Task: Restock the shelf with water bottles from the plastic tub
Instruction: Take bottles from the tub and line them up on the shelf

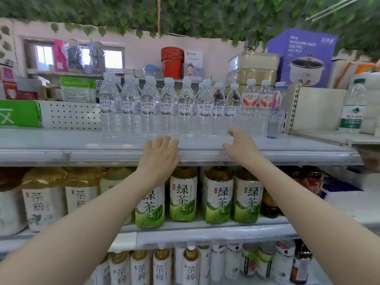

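Both hands hold nothing. The left hand (159,153) is spread flat, fingers straight, over the front lip of the shelf (82,145). The right hand (241,147) is loosely open, just before the row of water bottles (168,108) standing on that shelf. Whether either palm touches the shelf is unclear. The left wrist hides part of a green tea bottle (151,204) below.

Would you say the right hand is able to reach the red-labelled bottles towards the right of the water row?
Probably yes: the right hand hovers open and empty just in front of the red-labelled bottles, with only bare shelf between them.
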Available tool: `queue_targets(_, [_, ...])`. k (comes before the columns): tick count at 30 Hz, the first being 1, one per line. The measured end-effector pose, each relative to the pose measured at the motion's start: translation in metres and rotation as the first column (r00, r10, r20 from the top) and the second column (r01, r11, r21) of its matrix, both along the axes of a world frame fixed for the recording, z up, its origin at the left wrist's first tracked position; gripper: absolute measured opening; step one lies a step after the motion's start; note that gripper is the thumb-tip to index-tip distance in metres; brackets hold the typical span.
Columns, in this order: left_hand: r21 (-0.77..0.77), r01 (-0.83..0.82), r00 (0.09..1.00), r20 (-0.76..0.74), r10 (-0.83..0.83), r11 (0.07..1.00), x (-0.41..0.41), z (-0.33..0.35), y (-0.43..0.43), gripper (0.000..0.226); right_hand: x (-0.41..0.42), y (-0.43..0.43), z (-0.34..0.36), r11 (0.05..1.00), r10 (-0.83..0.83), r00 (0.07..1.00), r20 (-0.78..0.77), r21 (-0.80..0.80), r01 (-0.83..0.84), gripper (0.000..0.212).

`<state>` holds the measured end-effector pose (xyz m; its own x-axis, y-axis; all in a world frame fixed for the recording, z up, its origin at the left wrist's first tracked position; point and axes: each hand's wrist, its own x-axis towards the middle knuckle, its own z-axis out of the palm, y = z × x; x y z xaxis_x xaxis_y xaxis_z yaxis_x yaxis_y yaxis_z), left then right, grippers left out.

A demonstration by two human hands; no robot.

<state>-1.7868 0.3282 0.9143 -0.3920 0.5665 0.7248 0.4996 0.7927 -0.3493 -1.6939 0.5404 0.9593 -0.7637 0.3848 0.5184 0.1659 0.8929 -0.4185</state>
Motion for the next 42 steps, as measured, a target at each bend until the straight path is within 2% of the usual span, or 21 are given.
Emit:
queue_targets(4, [0.036,0.057,0.998,0.010,-0.058,0.998,0.033,-0.019,-0.026,0.033,0.041,-0.025,-0.032,0.998,-0.039,0.999,0.002,0.053,0.039,0.047])
queue_targets(7, [0.046,0.065,0.991,0.110,-0.070,0.997,0.058,-0.044,-0.051,0.037,0.067,-0.049,-0.063,0.991,-0.054,0.998,0.042,0.125,0.049,0.042])
queue_targets(10, [0.038,0.031,0.986,0.165,-0.037,0.999,0.084,-0.075,-0.075,0.031,0.090,-0.072,-0.099,0.973,-0.060,0.993,0.100,0.229,0.036,0.039])
queue_targets(15, [0.055,0.033,0.958,0.284,-0.048,0.998,0.120,-0.132,-0.112,0.030,0.121,-0.103,-0.166,0.960,-0.081,0.971,0.224,0.278,0.016,0.039])
queue_targets(21, [-0.039,0.013,0.912,0.411,0.004,0.999,0.152,-0.218,-0.148,0.023,0.149,-0.128,-0.255,0.965,-0.076,0.920,0.385,0.261,-0.029,0.040])
queue_targets(24, [-0.095,0.004,0.869,0.492,0.044,0.995,0.165,-0.267,-0.161,0.034,0.164,-0.138,-0.297,0.979,-0.055,0.882,0.468,0.198,-0.044,0.050])
queue_targets(26, [-0.101,0.001,0.853,0.520,0.052,0.995,0.170,-0.300,-0.168,0.033,0.172,-0.143,-0.330,0.986,-0.039,0.866,0.499,0.162,-0.049,0.053])
queue_targets(31, [-0.250,-0.063,0.690,0.688,0.223,0.966,0.189,-0.383,-0.179,0.037,0.191,-0.158,-0.425,1.000,0.000,0.798,0.603,0.017,-0.013,0.049])
queue_targets(32, [-0.265,-0.054,0.659,0.715,0.234,0.963,0.193,-0.397,-0.182,0.035,0.195,-0.159,-0.446,1.000,0.019,0.799,0.601,0.000,-0.024,0.048])
queue_targets(35, [-0.287,-0.039,0.642,0.726,0.244,0.957,0.199,-0.447,-0.190,0.026,0.204,-0.163,-0.504,0.998,0.067,0.780,0.622,-0.045,-0.049,0.044])
queue_targets(38, [-0.330,-0.046,0.514,0.801,0.305,0.943,0.212,-0.494,-0.192,0.032,0.213,-0.170,-0.559,0.994,0.088,0.748,0.657,-0.105,-0.025,0.044])
queue_targets(42, [-0.336,0.017,0.401,0.865,0.301,0.942,0.228,-0.566,-0.193,0.036,0.222,-0.173,-0.641,0.985,0.107,0.705,0.701,-0.171,0.021,0.037])
